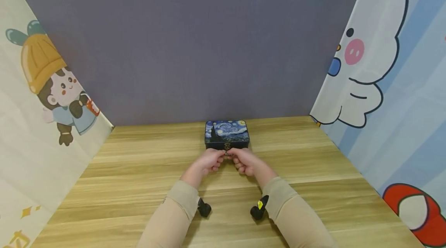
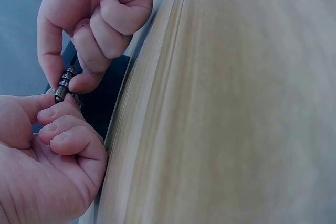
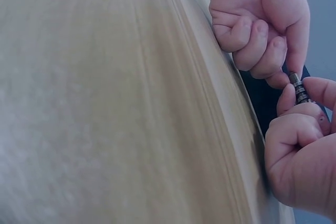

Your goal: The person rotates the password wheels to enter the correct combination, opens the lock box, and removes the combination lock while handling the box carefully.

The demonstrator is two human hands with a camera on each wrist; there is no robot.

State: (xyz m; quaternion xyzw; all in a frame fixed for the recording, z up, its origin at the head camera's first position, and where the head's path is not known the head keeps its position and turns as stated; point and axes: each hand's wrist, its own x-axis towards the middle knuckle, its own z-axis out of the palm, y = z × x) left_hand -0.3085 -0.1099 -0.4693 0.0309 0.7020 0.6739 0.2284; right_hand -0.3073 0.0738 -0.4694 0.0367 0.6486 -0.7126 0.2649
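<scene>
A dark box (image 1: 227,131) with a blue starry-night painting on its lid stands closed at the back of the table. On its front is a brass-coloured clasp (image 1: 227,146). A small combination padlock (image 2: 65,81) with ringed dials hangs there, largely covered by fingers in the head view. My left hand (image 1: 211,159) pinches one end of the padlock between thumb and forefinger, its other fingers curled. From the opposite side my right hand (image 1: 246,161) pinches the padlock's other end by the dials (image 3: 301,92). The dial digits are too small to read.
The wooden table (image 1: 146,186) reaches back to a grey panel (image 1: 181,46). Cartoon-printed sheets flank it, a white one (image 1: 31,155) at left and a blue-striped one (image 1: 414,131) at right. Small black devices (image 1: 204,208) sit by both sleeve cuffs.
</scene>
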